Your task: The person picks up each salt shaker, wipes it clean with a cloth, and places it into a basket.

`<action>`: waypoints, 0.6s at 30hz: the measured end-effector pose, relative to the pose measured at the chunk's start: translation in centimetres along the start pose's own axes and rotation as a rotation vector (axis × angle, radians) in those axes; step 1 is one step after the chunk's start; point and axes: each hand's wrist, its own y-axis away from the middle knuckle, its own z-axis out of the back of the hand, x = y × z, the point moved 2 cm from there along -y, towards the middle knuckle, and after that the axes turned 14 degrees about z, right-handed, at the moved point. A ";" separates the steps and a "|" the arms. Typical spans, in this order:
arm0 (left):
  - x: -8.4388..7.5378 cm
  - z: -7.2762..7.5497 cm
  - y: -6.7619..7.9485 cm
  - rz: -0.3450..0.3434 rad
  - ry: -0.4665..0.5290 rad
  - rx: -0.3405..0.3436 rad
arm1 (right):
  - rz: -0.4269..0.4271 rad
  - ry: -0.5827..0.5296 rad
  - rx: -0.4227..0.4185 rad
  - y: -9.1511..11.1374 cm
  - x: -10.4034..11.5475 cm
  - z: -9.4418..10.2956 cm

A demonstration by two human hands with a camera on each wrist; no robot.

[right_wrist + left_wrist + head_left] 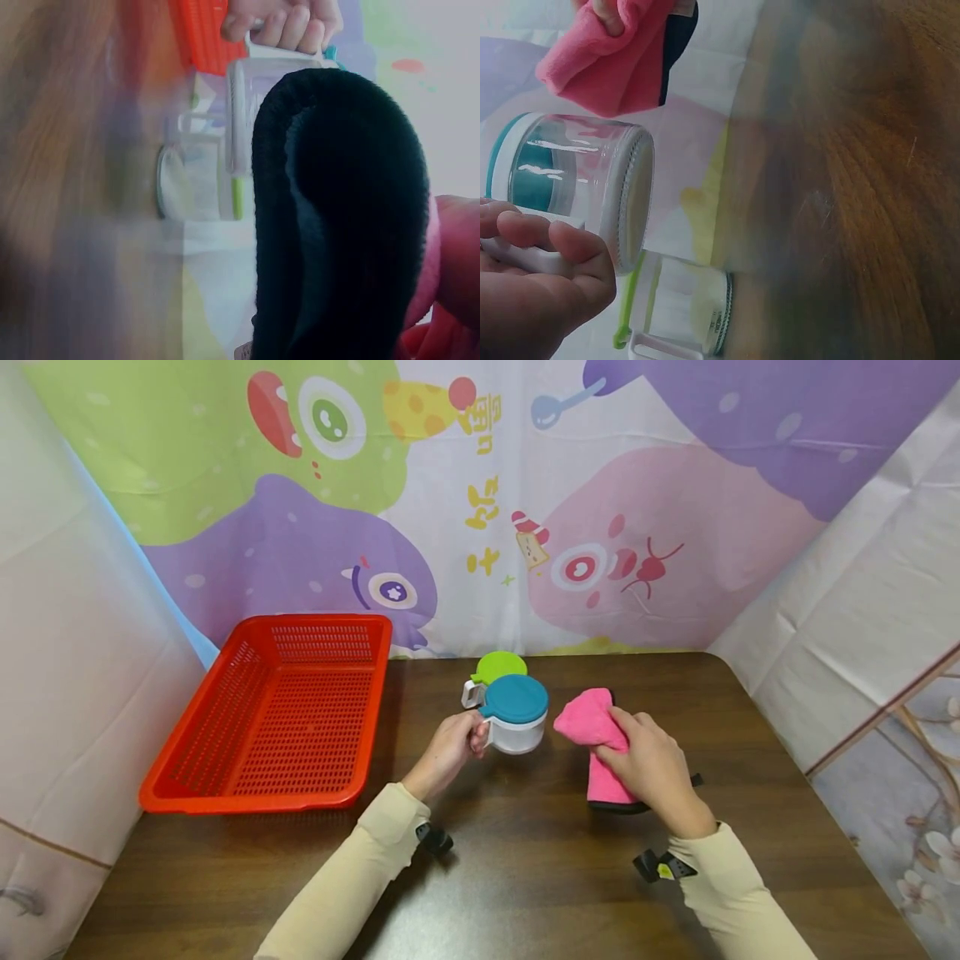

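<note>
My left hand (456, 739) grips the white handle of a clear glass jar (517, 737) with a blue lid (516, 697), lifted above the table. Pink cloth (592, 718) with black edging is bunched in my right hand (651, 760), just right of the jar and apart from it. In the right wrist view the cloth's dark edge (345, 210) hides much of the jar. Behind the blue-lidded jar, a second glass jar (686, 304) with a green lid (501, 667) and white handle stands on the table, partly covered in the head view.
A red plastic basket (360, 710) with perforated walls sits at the left of the brown wooden table (510, 860). A cartoon-printed curtain (480, 602) hangs along the table's back edge. Pale fabric panels (847, 610) stand at both sides.
</note>
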 end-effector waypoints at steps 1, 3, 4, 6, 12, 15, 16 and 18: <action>0.0 0.0 -0.1 0.003 0.001 0.002 | 0.006 0.004 -0.002 0.0 0.2 0.0; 0.0 0.1 -0.2 0.010 0.008 0.003 | 0.013 0.009 -0.002 0.0 0.6 0.1; -0.1 0.1 -0.3 0.012 0.011 0.005 | 0.017 0.011 -0.002 0.0 0.8 0.1; -0.2 0.2 -0.4 0.016 0.013 0.009 | 0.023 0.015 0.000 0.1 1.3 0.1; -0.4 0.2 -0.6 0.007 -0.002 0.018 | 0.053 0.024 -0.014 0.2 2.6 0.3; -0.4 0.1 -0.7 0.001 0.004 0.019 | 0.061 0.030 -0.020 0.2 3.2 0.4; -0.5 0.1 -0.7 0.000 0.005 0.018 | 0.061 0.032 -0.021 0.2 3.3 0.4; -0.5 0.0 -0.8 -0.003 0.008 0.019 | 0.064 0.038 -0.024 0.2 3.6 0.3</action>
